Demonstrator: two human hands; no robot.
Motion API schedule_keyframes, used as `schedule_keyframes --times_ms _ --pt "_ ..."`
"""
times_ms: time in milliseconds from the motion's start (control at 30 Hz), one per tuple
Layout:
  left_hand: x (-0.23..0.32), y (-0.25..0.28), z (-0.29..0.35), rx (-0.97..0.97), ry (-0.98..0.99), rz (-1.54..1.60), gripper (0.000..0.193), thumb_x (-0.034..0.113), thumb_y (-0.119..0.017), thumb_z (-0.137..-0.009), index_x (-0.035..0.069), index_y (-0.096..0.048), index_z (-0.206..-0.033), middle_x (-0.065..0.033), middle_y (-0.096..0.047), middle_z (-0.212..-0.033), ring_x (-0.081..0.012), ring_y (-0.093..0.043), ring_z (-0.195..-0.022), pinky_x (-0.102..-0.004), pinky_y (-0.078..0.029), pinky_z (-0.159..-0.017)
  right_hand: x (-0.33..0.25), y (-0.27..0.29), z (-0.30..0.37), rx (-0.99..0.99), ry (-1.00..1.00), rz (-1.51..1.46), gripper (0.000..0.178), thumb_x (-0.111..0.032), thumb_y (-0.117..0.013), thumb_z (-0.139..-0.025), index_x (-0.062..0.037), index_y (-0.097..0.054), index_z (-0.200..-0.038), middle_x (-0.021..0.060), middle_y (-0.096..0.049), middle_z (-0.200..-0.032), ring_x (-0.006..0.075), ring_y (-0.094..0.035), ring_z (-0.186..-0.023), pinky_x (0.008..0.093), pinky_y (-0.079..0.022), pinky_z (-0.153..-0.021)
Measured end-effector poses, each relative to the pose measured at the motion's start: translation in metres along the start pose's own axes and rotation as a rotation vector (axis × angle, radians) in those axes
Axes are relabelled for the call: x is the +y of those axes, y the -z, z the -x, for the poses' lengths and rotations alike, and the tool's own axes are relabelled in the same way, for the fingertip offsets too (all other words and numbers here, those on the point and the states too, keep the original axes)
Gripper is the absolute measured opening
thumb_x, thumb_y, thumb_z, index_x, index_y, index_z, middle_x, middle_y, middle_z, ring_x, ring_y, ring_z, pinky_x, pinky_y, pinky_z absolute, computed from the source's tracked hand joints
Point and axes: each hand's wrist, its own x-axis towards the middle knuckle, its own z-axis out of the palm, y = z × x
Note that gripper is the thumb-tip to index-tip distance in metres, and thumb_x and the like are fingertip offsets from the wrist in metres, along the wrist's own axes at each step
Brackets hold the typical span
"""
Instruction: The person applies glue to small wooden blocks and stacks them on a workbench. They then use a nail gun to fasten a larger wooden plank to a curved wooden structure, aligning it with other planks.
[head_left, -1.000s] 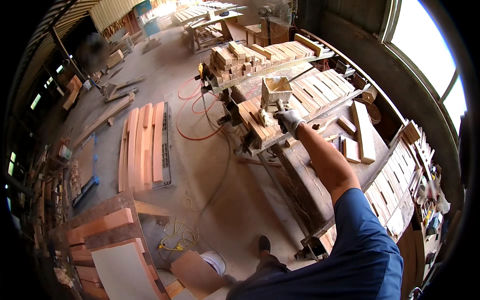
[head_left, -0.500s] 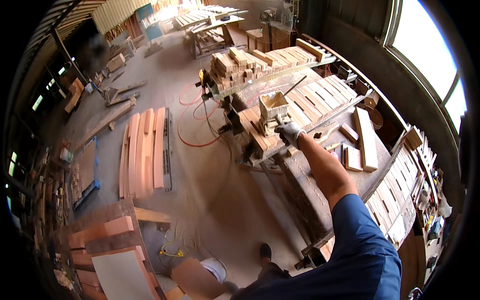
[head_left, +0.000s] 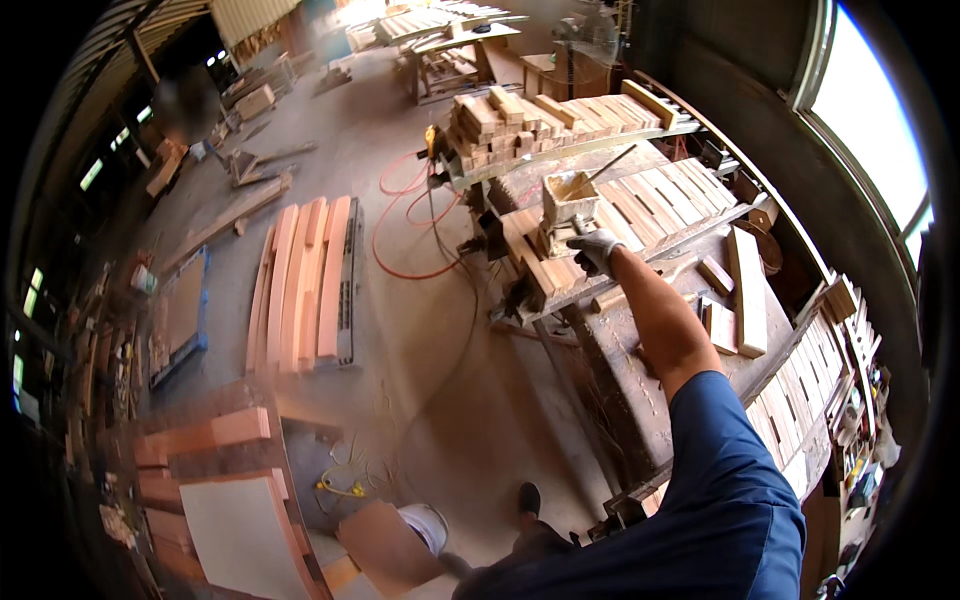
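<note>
My right hand (head_left: 597, 252), in a light work glove with dark patches, reaches out over the near end of a row of wooden strips (head_left: 650, 207). Its fingers curl closed at the lower side of a glue spreader (head_left: 570, 212), and the grip itself is partly hidden. The spreader has a square hopper crusted with pale, dried glue and stands upright on the strips. Inside the hopper leans a thin dark stick (head_left: 612, 163), sloping up to the right. My left hand is outside the picture.
Stacked wood blocks (head_left: 500, 125) lie on the rack behind. Loose boards (head_left: 746, 290) rest on the near bench (head_left: 640, 370). A red hose (head_left: 400, 272) loops over the floor beside a pallet of reddish planks (head_left: 300, 285). A white bucket (head_left: 428, 525) stands near my foot.
The whole view has shifted slightly, with the bench sitting farther right and a little higher. My right hand stays at the glue spreader, which keeps about the same place on the strips.
</note>
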Motion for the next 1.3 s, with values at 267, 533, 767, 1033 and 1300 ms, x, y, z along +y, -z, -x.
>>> schedule_keyframes --times_ms 267,533,767,1033,1300 --pt "-0.192 -0.106 0.122 -0.192 0.128 -0.085 0.043 0.043 -0.060 -0.103 0.008 -0.078 -0.122 -0.0254 -0.076 -0.124 -0.0428 -0.072 -0.121 -0.0533 -0.055 -0.102 0.065 0.045 -0.017 0.084 0.419 -0.063 0.024 -0.031 -0.060 -0.113 -0.0120 -0.062 -0.099 0.0031 -0.052 -0.088 0.0195 -0.050 -0.075 0.0382 -0.046 -0.068" --pt "-0.286 -0.181 0.106 -0.166 0.083 0.074 0.048 0.047 -0.060 -0.102 0.008 -0.080 -0.120 -0.0252 -0.077 -0.125 -0.0433 -0.072 -0.122 -0.0550 -0.055 -0.105 0.039 -0.201 0.347 -0.170 0.993 0.020 0.035 -0.006 -0.065 -0.111 0.0019 -0.065 -0.144 0.0080 -0.072 -0.133 0.0173 -0.068 -0.120 0.0326 -0.055 -0.107" --pt "-0.390 -0.192 0.123 -0.088 0.092 0.078 0.043 0.045 -0.058 -0.105 0.014 -0.082 -0.122 -0.0186 -0.077 -0.130 -0.0393 -0.071 -0.126 -0.0506 -0.055 -0.109 0.059 -0.375 0.685 -0.706 1.693 0.370 0.017 -0.017 -0.081 -0.082 -0.0091 -0.082 -0.098 0.0079 -0.077 -0.088 0.0338 -0.079 -0.094 0.0432 -0.062 -0.095" --pt "-0.491 -0.224 0.188 0.265 -0.001 -0.013 0.027 0.013 -0.054 -0.099 0.015 -0.080 -0.106 -0.0161 -0.079 -0.115 -0.0375 -0.074 -0.111 -0.0526 -0.059 -0.095 0.073 -0.475 0.874 -1.573 1.781 -0.206 0.005 -0.011 -0.075 -0.085 -0.0083 -0.071 -0.087 0.0100 -0.073 -0.085 0.0286 -0.071 -0.077 0.0384 -0.057 -0.073" --pt "-0.483 -0.286 0.206 0.060 0.426 0.677 0.041 0.048 -0.056 -0.101 0.019 -0.082 -0.115 -0.0136 -0.076 -0.133 -0.0361 -0.070 -0.126 -0.0435 -0.054 -0.110 0.088 -0.533 0.970 -2.072 1.214 -0.796 0.015 -0.004 -0.069 -0.087 -0.0075 -0.060 -0.076 0.0120 -0.069 -0.082 0.0234 -0.064 -0.061 0.0337 -0.052 -0.052"
